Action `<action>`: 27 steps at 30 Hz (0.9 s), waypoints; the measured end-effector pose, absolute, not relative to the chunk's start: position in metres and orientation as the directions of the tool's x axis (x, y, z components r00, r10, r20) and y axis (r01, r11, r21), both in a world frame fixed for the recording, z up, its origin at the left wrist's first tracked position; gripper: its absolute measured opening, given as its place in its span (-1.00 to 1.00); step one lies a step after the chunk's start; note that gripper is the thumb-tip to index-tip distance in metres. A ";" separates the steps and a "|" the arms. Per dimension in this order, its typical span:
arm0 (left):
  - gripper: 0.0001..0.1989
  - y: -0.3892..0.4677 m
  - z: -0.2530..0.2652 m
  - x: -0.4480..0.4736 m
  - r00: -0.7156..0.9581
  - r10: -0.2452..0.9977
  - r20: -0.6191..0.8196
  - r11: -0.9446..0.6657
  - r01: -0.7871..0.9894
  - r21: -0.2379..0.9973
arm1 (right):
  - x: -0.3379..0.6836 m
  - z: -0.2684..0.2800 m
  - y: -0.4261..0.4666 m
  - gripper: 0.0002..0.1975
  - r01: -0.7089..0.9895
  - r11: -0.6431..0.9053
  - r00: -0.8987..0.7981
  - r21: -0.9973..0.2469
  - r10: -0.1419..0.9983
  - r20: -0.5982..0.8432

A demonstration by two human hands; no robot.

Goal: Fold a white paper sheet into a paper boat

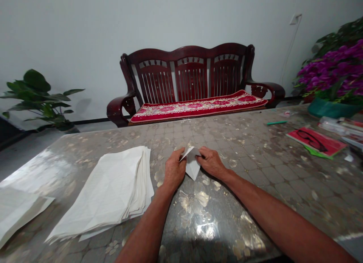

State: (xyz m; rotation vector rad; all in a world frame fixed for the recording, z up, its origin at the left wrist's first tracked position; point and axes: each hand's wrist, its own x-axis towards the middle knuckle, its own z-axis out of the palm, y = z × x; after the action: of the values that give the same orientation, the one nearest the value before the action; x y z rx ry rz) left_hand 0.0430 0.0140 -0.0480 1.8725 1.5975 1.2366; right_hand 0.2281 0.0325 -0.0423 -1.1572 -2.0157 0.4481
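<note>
Between my two hands is a small piece of folded white paper point(193, 167), its lower end coming to a point and its top edges slanting up to a peak. My left hand point(175, 170) grips the left side, fingers curled behind it. On the right side, my right hand point(211, 161) pinches the paper near its upper edge. Both hands are low over the patterned table point(249, 153). The fingertips behind the paper are partly hidden. To the left of my left forearm lies a thick stack of creased white paper sheets point(113, 183).
More white paper point(17, 210) lies at the far left. On the right are a green pen point(276, 123), black glasses point(312, 139) on a red booklet point(334, 145), and purple flowers point(334, 70) in a teal pot point(331, 108). A wooden bench point(190, 79) stands beyond the table.
</note>
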 end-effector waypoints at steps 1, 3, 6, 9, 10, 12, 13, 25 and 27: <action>-0.59 0.014 -0.046 0.044 -0.053 0.940 0.337 -0.253 0.556 0.792 | 0.227 -0.041 0.032 -0.77 0.544 0.514 -0.277 -0.663 0.856 0.437; -0.64 0.012 -0.041 0.046 -0.080 0.958 0.277 -0.201 0.504 0.840 | 0.225 -0.037 0.031 -0.82 0.463 0.490 -0.237 -0.738 0.871 0.430; -0.72 0.009 -0.036 0.049 -0.129 0.965 0.229 -0.139 0.486 0.863 | 0.222 -0.031 0.026 -0.81 0.367 0.483 -0.254 -0.795 0.874 0.413; -0.76 0.008 -0.036 0.049 -0.176 0.962 0.210 -0.103 0.479 0.872 | 0.219 -0.027 0.020 -0.73 0.314 0.480 -0.289 -0.819 0.870 0.399; -0.77 0.008 -0.036 0.048 -0.189 0.962 0.197 -0.090 0.461 0.883 | 0.219 -0.027 0.019 -0.70 0.297 0.472 -0.291 -0.830 0.873 0.392; -0.77 0.010 -0.038 0.048 -0.208 0.967 0.147 -0.058 0.384 0.921 | 0.219 -0.026 0.019 -0.66 0.253 0.424 -0.279 -0.870 0.893 0.354; -0.77 0.011 -0.039 0.048 -0.212 0.971 0.108 -0.034 0.322 0.946 | 0.219 -0.027 0.020 -0.64 0.233 0.387 -0.253 -0.892 0.910 0.329; -0.59 0.006 -0.028 0.055 -0.100 0.992 -0.077 0.071 -0.066 0.995 | 0.217 -0.035 0.036 -0.60 -0.132 -0.004 -0.115 -0.991 0.993 0.011; -0.57 0.005 -0.026 0.056 -0.086 0.993 -0.076 0.073 -0.027 0.997 | 0.215 -0.033 0.034 -0.61 -0.197 -0.038 -0.148 -0.980 0.989 -0.009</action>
State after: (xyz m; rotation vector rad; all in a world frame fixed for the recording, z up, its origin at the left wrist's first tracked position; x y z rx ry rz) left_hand 0.0563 0.0047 -0.0259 1.0938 1.2895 1.2282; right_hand 0.2151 0.0340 -0.0330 -1.0026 -1.1520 1.4217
